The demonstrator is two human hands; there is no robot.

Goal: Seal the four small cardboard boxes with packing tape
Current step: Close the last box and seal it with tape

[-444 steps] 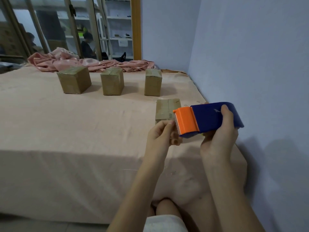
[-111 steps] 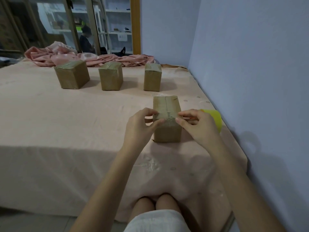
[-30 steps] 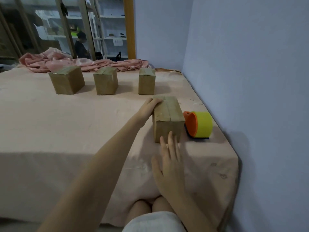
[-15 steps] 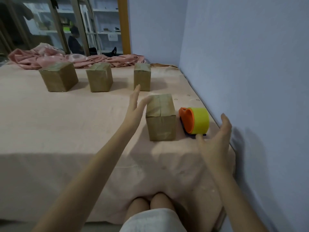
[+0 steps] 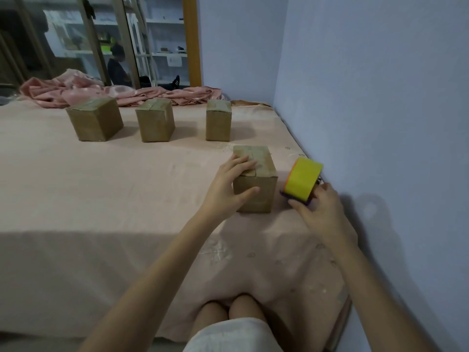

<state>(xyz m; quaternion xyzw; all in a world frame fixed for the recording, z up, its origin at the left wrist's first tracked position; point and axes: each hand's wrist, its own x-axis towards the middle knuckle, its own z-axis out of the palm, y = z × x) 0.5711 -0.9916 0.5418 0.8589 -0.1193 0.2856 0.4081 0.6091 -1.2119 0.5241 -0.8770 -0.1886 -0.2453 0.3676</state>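
The nearest cardboard box (image 5: pixel 264 171) stands upright near the table's right side. My left hand (image 5: pixel 229 185) holds it, fingers laid over its top and thumb against its front face. Just right of the box, my right hand (image 5: pixel 316 208) grips the tape dispenser (image 5: pixel 303 182), whose yellow roll is tilted up; its blue body shows only at the bottom edge. Three more boxes stand in a row farther back: one at the left (image 5: pixel 94 121), one in the middle (image 5: pixel 155 120) and one at the right (image 5: pixel 218 120).
A pink cloth covers the table (image 5: pixel 101 189). A crumpled pink sheet (image 5: pixel 83 87) lies along the far edge. The blue wall (image 5: pixel 368 110) runs close along the right side, just past the dispenser. My knees (image 5: pixel 236 313) sit under the front edge.
My left hand came down from beside the box and took hold of its top and front. My right hand closed on the tape dispenser and tipped it up off the cloth.
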